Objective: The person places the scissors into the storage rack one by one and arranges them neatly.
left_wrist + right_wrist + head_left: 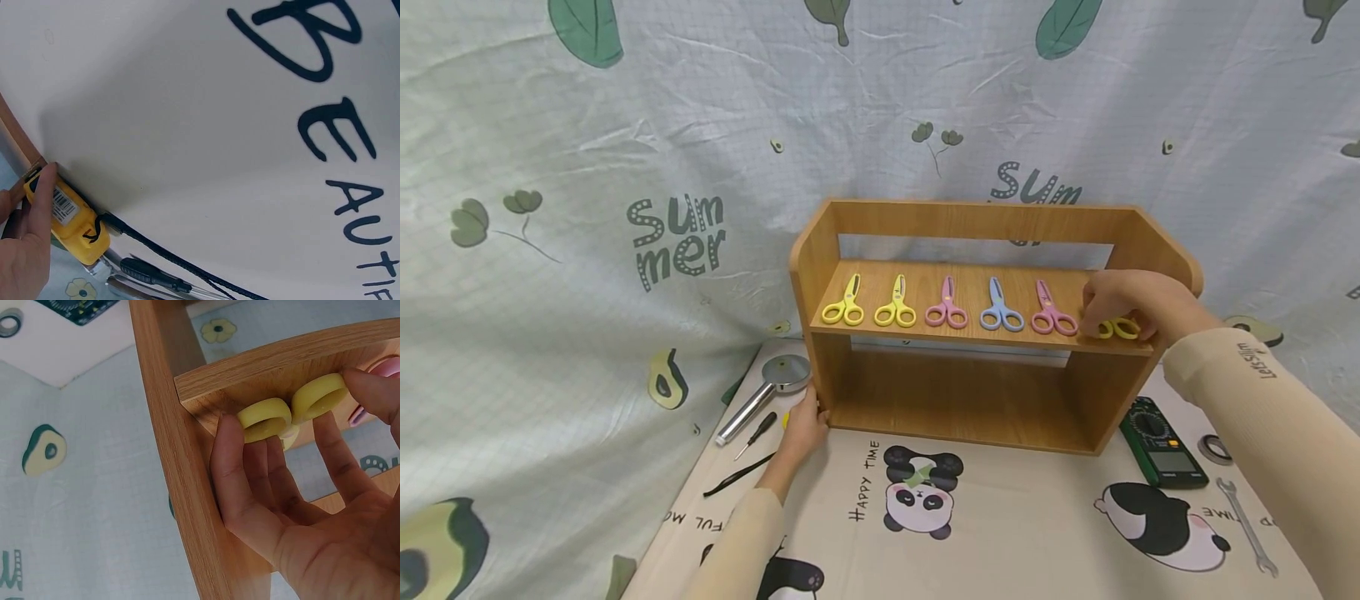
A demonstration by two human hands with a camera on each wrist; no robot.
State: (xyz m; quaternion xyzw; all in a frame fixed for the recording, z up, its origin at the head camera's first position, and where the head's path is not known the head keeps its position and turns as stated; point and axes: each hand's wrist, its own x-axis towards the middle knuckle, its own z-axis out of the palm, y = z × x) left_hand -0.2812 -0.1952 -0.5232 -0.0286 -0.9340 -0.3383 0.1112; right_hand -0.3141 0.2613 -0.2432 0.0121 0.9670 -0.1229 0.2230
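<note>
A: Start with the big pieces. What is on the desk (1037,533)?

B: A wooden shelf rack (985,250) stands on the panda-print cloth. Five small scissors lie in a row on its upper shelf: two yellow, one pink, one blue (1000,307), one pink. A sixth pair, the yellow scissors (1117,327), sits at the right end.

A: What is hard to see?

B: The blades of that sixth pair are covered by the right hand (1123,304); only the two handle rings show. In the left wrist view most of the left hand (805,429) is cut off by the frame edge, and a yellow box-like tool (69,219) beside it is only partly visible.

A: And the grip of each hand?

B: The right hand's fingers curl round the yellow handle rings at the shelf's front edge, thumb on the far ring, so it holds the scissors. The left hand presses against the rack's lower left corner with fingers fairly straight, holding nothing.

A: Smaller items?

B: A green multimeter (1163,442) and a wrench (1246,525) to the right, a screwdriver (756,435) to the left.
</note>
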